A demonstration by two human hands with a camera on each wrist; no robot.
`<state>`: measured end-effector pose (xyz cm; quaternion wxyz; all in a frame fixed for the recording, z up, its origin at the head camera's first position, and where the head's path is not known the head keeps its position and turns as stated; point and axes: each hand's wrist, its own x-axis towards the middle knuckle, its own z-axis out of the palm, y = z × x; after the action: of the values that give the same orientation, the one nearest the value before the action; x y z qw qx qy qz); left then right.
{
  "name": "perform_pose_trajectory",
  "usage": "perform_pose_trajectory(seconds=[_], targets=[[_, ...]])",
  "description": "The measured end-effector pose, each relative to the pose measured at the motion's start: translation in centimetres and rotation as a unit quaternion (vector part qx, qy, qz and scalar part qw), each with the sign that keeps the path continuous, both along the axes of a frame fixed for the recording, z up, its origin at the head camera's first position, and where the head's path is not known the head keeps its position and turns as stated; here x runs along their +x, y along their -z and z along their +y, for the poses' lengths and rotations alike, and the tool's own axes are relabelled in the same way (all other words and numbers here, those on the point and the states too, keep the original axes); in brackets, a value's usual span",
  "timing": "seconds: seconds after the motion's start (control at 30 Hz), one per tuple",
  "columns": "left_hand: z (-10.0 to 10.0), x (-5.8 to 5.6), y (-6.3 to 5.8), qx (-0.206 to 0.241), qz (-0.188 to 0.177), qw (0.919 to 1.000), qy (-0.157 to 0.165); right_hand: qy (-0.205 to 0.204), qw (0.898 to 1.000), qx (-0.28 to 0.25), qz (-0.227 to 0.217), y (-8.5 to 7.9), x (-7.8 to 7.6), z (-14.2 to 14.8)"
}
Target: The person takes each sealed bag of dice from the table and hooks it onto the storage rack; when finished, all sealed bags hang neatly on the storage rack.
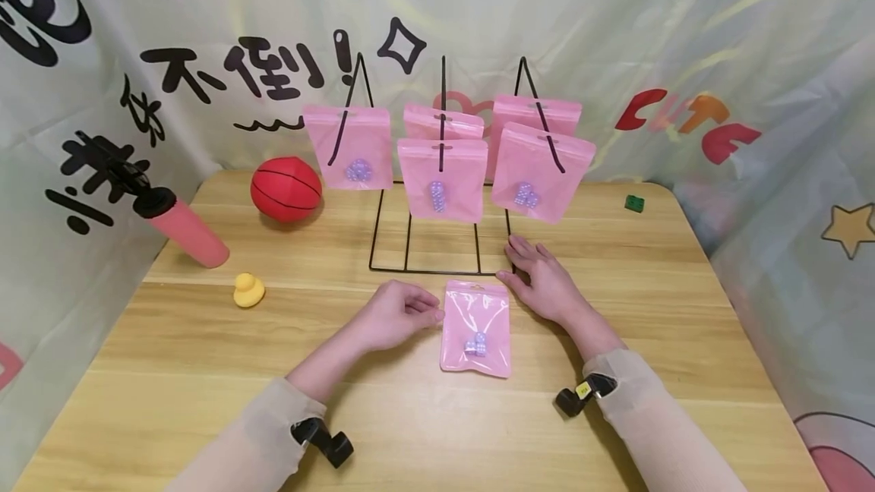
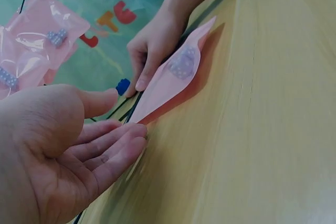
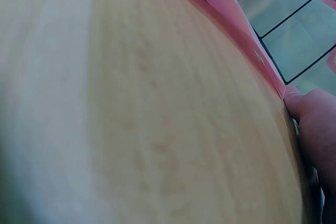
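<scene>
A pink zip pouch with several small pale purple dice inside lies flat on the wooden table, its hang hole toward the rack. My left hand is beside the pouch's left edge, fingertips right at it; in the left wrist view the fingers of this hand are loosely extended. My right hand rests palm down by the near right corner of the black wire rack, thumb close to the pouch's top right corner. In the right wrist view only part of this hand shows.
More pink pouches with dice hang from the rack's three hooks, including a left pouch, a middle pouch and a right pouch. A red ball, pink bottle and yellow duck are at left, a green block far right.
</scene>
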<state>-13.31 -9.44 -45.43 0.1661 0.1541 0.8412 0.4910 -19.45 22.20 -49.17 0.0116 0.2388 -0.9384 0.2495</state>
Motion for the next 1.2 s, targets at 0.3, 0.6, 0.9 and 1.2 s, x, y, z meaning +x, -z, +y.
perform_pose_trajectory(seconds=[0.3, 0.6, 0.9, 1.2], targets=[[1.0, 0.2, 0.1, 0.049, -0.085, 0.9948, -0.026, 0.000, 1.000, 0.000, -0.002, -0.1, 0.1, -0.1], [2.2, 0.2, 0.4, 0.063, -0.158, 0.9821, -0.081, -0.001, 1.000, 0.000, 0.000, -0.1, 0.1, -0.1], [2.7, 0.0, 0.4, 0.056, -0.181, 0.9782, -0.085, -0.003, 1.000, -0.003, 0.000, 0.0, 0.0, -0.1], [2.3, 0.1, 0.4, 0.052, -0.099, 0.9925, -0.048, -0.002, 1.000, 0.007, 0.002, -0.1, 0.0, -0.1]])
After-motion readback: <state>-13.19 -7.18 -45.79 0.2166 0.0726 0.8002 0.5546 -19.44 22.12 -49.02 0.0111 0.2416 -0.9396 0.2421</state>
